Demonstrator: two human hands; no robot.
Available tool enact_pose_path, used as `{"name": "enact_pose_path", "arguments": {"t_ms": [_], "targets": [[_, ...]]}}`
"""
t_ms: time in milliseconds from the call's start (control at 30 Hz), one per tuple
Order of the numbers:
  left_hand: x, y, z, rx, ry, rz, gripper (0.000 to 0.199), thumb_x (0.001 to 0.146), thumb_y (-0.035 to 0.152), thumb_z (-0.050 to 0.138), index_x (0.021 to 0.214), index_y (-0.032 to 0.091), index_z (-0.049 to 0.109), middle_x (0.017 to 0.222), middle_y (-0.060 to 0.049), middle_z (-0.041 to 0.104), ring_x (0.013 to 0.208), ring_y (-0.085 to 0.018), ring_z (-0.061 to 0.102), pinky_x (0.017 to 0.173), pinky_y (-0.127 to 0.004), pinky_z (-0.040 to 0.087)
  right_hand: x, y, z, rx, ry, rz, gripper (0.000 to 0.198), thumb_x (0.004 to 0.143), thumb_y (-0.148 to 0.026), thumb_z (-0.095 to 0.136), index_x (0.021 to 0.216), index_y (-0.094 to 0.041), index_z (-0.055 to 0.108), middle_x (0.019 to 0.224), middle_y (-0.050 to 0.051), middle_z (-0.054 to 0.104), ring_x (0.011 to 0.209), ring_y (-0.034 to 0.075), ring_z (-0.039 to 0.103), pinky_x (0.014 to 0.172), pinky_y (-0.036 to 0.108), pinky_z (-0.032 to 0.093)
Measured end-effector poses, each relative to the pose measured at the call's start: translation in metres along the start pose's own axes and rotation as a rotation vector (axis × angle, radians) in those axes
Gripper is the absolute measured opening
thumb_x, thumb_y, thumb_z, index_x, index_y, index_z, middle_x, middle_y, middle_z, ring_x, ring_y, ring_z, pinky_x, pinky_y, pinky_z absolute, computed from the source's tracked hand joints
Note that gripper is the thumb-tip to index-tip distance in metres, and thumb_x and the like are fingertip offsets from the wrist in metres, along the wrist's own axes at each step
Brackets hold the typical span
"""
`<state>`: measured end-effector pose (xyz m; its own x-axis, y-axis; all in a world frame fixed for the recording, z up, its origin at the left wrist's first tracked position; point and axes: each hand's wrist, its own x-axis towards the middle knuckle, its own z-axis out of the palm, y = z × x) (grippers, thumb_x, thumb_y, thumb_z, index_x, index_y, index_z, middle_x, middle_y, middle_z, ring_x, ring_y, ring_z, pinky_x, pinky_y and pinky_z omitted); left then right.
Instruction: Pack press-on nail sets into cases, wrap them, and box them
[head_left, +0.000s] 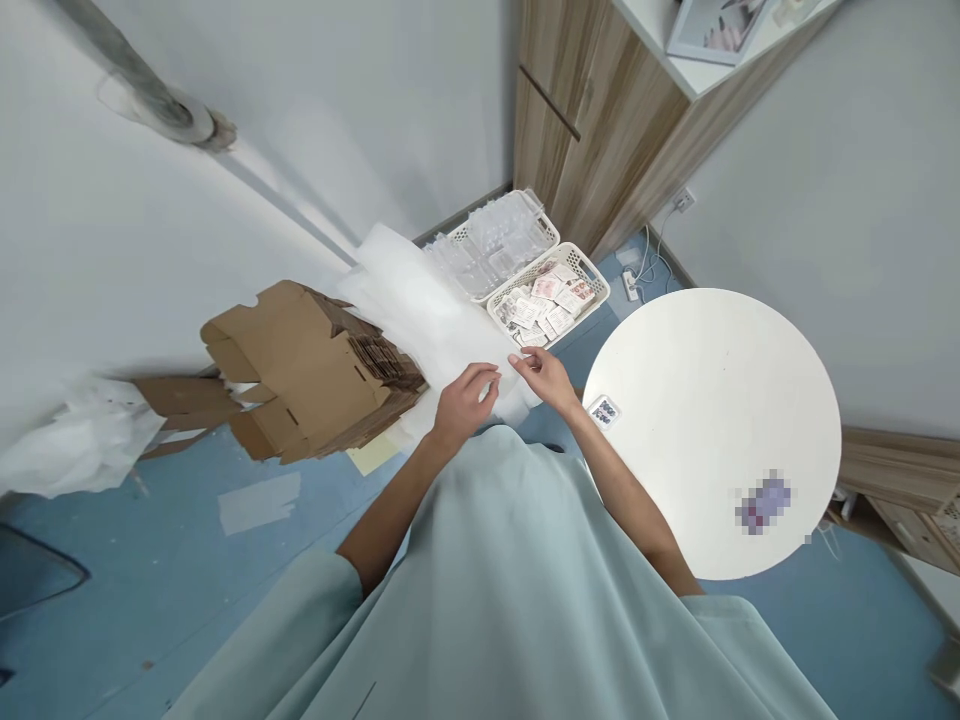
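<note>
My left hand [466, 402] has its fingers curled in toward the thumb, over the near end of a pile of white foam sheets [442, 300]. Close by on the right, my right hand [549, 378] is bent the same way, thumb and fingertips drawn together. The fingertips of both hands almost meet. Anything thin and white between them blends into the foam behind, so I cannot make it out. Just beyond my right hand is a white basket [604, 290] filled with small printed packets [551, 300].
Clear plastic cases [499, 240] fill a second basket [553, 240] behind. Flattened cardboard boxes [285, 350] are stacked on the left. At right stands a round white table [712, 400] bearing a small case [604, 412] and a blurred purple item [763, 502]. A wooden cabinet [592, 110] stands in the corner.
</note>
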<state>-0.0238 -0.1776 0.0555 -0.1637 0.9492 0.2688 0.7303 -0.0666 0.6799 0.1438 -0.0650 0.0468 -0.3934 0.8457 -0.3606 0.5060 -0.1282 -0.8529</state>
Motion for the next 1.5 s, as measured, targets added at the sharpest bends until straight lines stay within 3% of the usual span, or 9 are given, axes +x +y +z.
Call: {"name": "enact_pose_path", "arguments": {"t_ms": [167, 333, 467, 567, 667, 767, 867, 1200, 1500], "targets": [[-0.002, 0.050, 0.006, -0.066, -0.074, 0.173, 0.015, 0.093, 0.012, 0.058, 0.099, 0.024, 0.065, 0.116, -0.006, 0.076, 0.102, -0.019, 0.076, 0.084, -0.031, 0.062, -0.025, 0.012, -0.028, 0.211, -0.027, 0.105, 0.061, 0.082, -0.077, 0.070, 0.101, -0.019, 0.072, 0.064, -0.003, 0.058, 0.065, 0.019, 0.058, 0.064, 0.032, 0.044], [-0.003, 0.094, 0.031, -0.117, -0.212, 0.294, 0.013, 0.085, 0.013, 0.060, 0.093, 0.023, 0.061, 0.121, -0.008, 0.076, 0.080, -0.017, 0.074, 0.062, -0.029, 0.058, -0.077, 0.038, -0.072, 0.594, -0.099, 0.160, 0.053, 0.083, -0.072, 0.074, 0.082, -0.020, 0.066, 0.069, -0.002, 0.061, 0.063, 0.015, 0.053, 0.059, 0.029, 0.039], [-0.006, 0.132, 0.065, -0.182, -0.326, 0.281, 0.010, 0.086, 0.015, 0.061, 0.091, 0.024, 0.060, 0.124, -0.010, 0.074, 0.096, -0.021, 0.075, 0.071, -0.032, 0.062, -0.124, 0.066, -0.108, 0.749, 0.161, 0.068, 0.043, 0.084, -0.062, 0.079, 0.094, -0.022, 0.068, 0.084, 0.000, 0.071, 0.073, 0.017, 0.061, 0.066, 0.030, 0.046], [-0.011, 0.160, 0.097, -0.259, -0.361, 0.160, 0.006, 0.090, 0.018, 0.060, 0.093, 0.024, 0.062, 0.134, -0.011, 0.068, 0.114, -0.023, 0.072, 0.084, -0.036, 0.064, -0.155, 0.093, -0.131, 0.780, 0.376, 0.035, 0.040, 0.086, -0.060, 0.078, 0.097, -0.023, 0.067, 0.093, 0.002, 0.074, 0.082, 0.020, 0.066, 0.071, 0.031, 0.050], [-0.016, 0.181, 0.129, -0.332, -0.450, 0.025, 0.017, 0.090, 0.018, 0.062, 0.106, 0.024, 0.065, 0.145, -0.011, 0.062, 0.114, -0.023, 0.071, 0.087, -0.036, 0.064, -0.183, 0.122, -0.148, 0.808, 0.548, 0.041, 0.039, 0.086, -0.059, 0.077, 0.100, -0.025, 0.065, 0.096, 0.003, 0.075, 0.087, 0.023, 0.069, 0.073, 0.033, 0.052], [-0.022, 0.195, 0.162, -0.371, -0.588, -0.135, 0.038, 0.088, 0.020, 0.064, 0.126, 0.025, 0.062, 0.139, -0.011, 0.066, 0.096, -0.019, 0.073, 0.080, -0.035, 0.064, -0.208, 0.149, -0.159, 0.804, 0.681, 0.072, 0.039, 0.086, -0.060, 0.077, 0.099, -0.026, 0.063, 0.094, 0.003, 0.074, 0.087, 0.023, 0.069, 0.072, 0.033, 0.053], [-0.026, 0.210, 0.189, -0.351, -0.684, -0.230, 0.042, 0.089, 0.032, 0.071, 0.130, 0.024, 0.063, 0.124, -0.009, 0.072, 0.085, -0.018, 0.072, 0.077, -0.035, 0.063, -0.229, 0.172, -0.164, 0.804, 0.777, 0.090, 0.039, 0.086, -0.060, 0.076, 0.097, -0.026, 0.062, 0.092, 0.002, 0.073, 0.084, 0.022, 0.068, 0.073, 0.033, 0.053], [-0.048, 0.245, 0.232, -0.252, -0.733, -0.042, 0.012, 0.092, 0.036, 0.070, 0.097, 0.025, 0.071, 0.107, -0.001, 0.077, 0.074, -0.017, 0.071, 0.076, -0.033, 0.056, -0.270, 0.220, -0.172, 0.715, 0.956, 0.190, 0.039, 0.085, -0.062, 0.071, 0.090, -0.026, 0.056, 0.083, -0.001, 0.065, 0.079, 0.020, 0.060, 0.071, 0.032, 0.049], [-0.050, 0.242, 0.244, -0.267, -0.711, 0.068, 0.009, 0.090, 0.032, 0.070, 0.087, 0.024, 0.069, 0.099, -0.005, 0.075, 0.093, -0.023, 0.073, 0.084, -0.039, 0.060, -0.282, 0.205, -0.180, 0.734, 0.809, 0.047, 0.044, 0.090, -0.069, 0.065, 0.086, -0.026, 0.061, 0.091, 0.001, 0.064, 0.094, 0.020, 0.060, 0.089, 0.034, 0.051]]}}
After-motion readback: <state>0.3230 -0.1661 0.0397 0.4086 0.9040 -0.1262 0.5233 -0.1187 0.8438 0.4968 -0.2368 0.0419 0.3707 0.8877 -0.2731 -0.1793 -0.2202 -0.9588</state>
